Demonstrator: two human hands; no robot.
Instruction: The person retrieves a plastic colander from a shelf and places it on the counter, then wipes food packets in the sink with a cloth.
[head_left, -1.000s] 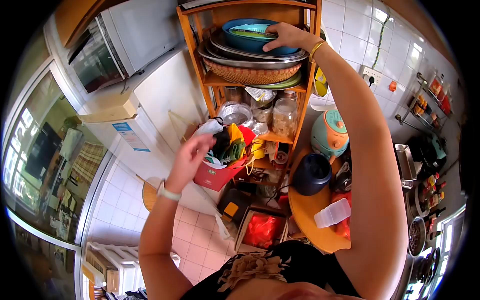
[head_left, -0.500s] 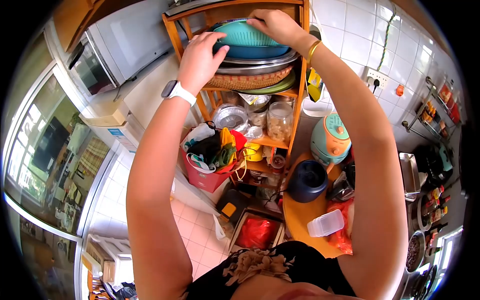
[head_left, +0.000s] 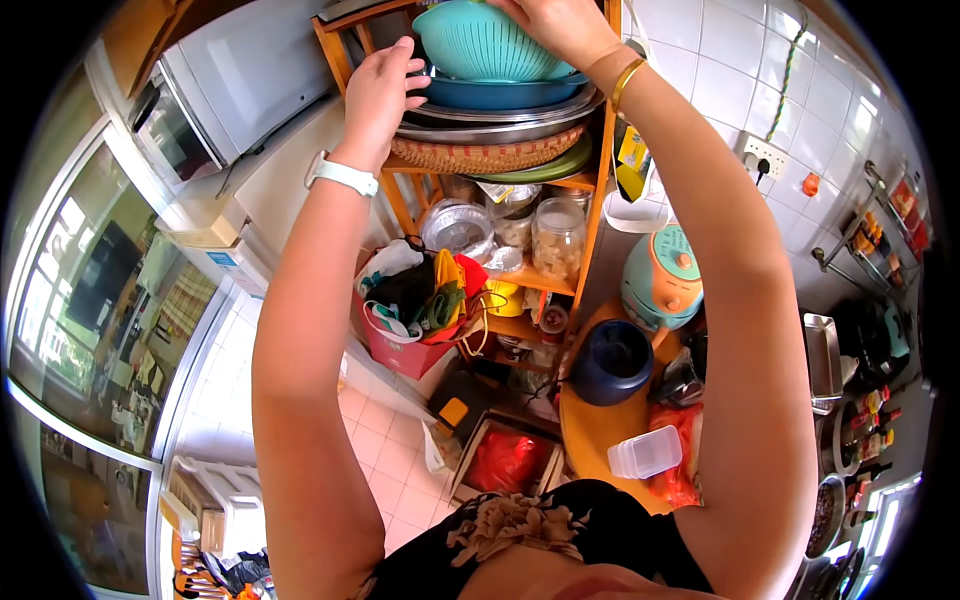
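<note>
A turquoise colander (head_left: 487,42) tilts up inside a blue basin (head_left: 500,92) on the upper part of a wooden shelf. My right hand (head_left: 568,32) grips the colander's rim near the top edge of the view; some fingertips are cut off there. Beside the basin's left side is my left hand (head_left: 383,95), its fingers apart and holding nothing. Whether its fingertips touch the basin I cannot tell. Beneath the basin are stacked metal trays (head_left: 500,128), a woven basket (head_left: 490,153) and a green rim.
Glass jars (head_left: 558,240) and foil dishes (head_left: 458,228) fill the lower shelf of the wooden rack (head_left: 597,200). A red bag (head_left: 400,350) stuffed with bags hangs at its left. Right of it, a rice cooker (head_left: 665,275) and plastic containers (head_left: 645,453) stand on a wooden surface.
The colander has lifted and tipped more upright in my right hand. My left hand has come away from it to the left, with the fingers spreading.
</note>
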